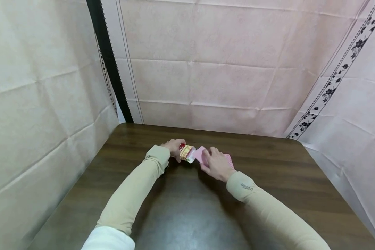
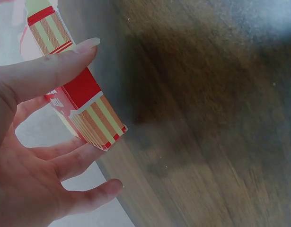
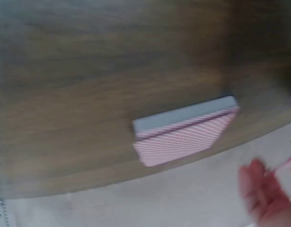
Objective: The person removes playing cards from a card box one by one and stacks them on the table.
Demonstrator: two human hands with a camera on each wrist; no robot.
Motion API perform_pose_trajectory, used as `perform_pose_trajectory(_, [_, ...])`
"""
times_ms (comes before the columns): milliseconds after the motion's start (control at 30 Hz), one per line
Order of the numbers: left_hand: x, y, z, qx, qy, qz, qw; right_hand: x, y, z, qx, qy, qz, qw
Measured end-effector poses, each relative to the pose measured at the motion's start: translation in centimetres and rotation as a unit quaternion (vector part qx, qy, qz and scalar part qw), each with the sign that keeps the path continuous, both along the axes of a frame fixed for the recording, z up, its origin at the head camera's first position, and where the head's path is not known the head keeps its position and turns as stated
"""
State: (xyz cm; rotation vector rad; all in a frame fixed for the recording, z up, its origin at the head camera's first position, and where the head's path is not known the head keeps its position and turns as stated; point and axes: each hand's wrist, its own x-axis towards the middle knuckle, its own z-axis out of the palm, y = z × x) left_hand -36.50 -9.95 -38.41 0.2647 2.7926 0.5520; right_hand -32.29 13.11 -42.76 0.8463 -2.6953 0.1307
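My left hand (image 1: 174,147) grips a small playing-card box (image 2: 83,90) with red, yellow and tan stripes, the thumb across its narrow side. Its open end, with a pale flap, points toward my right hand (image 1: 218,164). At that end, the fingers of my right hand pinch a thin pink piece (image 1: 200,155), whose far part they hide. In the right wrist view, this hand shows blurred at the lower right corner. Beside it on the table lies a deck of cards (image 3: 183,137) with pink striped backs and pale edges.
The dark wooden table (image 1: 187,215) has rounded far corners, and both hands work near its far edge. Pale creased cloth (image 1: 206,69) hangs behind the table and along both sides. A black strip (image 1: 110,62) runs down the cloth at the left.
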Motion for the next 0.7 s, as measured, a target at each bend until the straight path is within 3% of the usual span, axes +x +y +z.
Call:
perform_pose_trajectory(167, [-0.1, 0.1, 0.0, 0.006, -0.005, 0.002, 1.0, -0.6, 2.1, -0.7, -0.035, 0.021, -0.116, 0.9924])
perform_pose_trajectory(333, [-0.2, 0.1, -0.3, 0.006, -0.006, -0.004, 1.0, -0.7, 4.2, -1.5, -0.04, -0.018, -0.194, 0.98])
perform_pose_trajectory(500, [-0.1, 0.5, -0.5, 0.004, -0.007, -0.005, 1.0, -0.6, 5.0, -2.1, -0.04, -0.059, -0.214, 0.9742])
perform_pose_trajectory(700, [-0.3, 1.9, -0.5, -0.013, -0.003, -0.004, 0.9999, -0.5, 4.8, -2.5, -0.037, -0.051, -0.226, 0.9722])
